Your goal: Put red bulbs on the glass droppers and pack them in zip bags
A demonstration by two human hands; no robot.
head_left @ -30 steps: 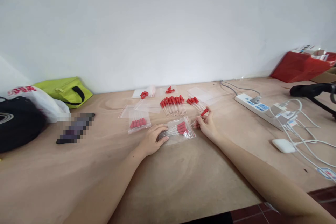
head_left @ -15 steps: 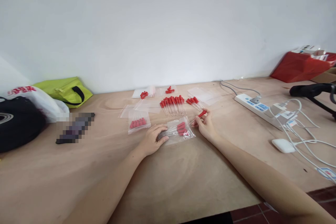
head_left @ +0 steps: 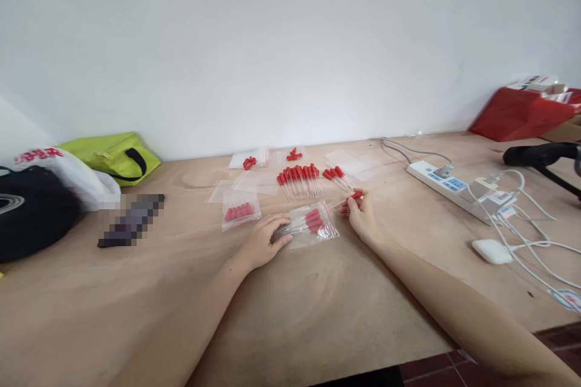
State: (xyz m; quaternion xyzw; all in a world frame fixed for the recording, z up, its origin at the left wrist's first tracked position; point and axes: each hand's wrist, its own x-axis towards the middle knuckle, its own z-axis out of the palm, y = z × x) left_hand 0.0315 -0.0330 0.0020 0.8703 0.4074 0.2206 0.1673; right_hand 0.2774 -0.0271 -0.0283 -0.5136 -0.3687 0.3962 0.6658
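My left hand (head_left: 267, 239) grips the left end of a clear zip bag (head_left: 302, 240), which holds several red-topped droppers (head_left: 313, 219). Between the fingertips of my right hand (head_left: 360, 211) is a single dropper (head_left: 354, 196), its red bulb up and its thin stem pointing left toward the bag's mouth. Behind the bag lies a row of several droppers (head_left: 299, 174), with a smaller group (head_left: 334, 173) to its right. A filled bag (head_left: 240, 211) with several red bulbs rests left of the row.
Flat clear bags (head_left: 256, 182) and more red pieces (head_left: 249, 162) lie behind. To the right are a power strip (head_left: 449, 187), white cables and a white adapter (head_left: 492, 251). A phone (head_left: 131, 221), green bag (head_left: 111, 157) and black bag (head_left: 36, 214) sit left.
My right hand has shifted slightly right with the dropper, whose stem now shows more clearly. My left hand keeps its place on the bag.
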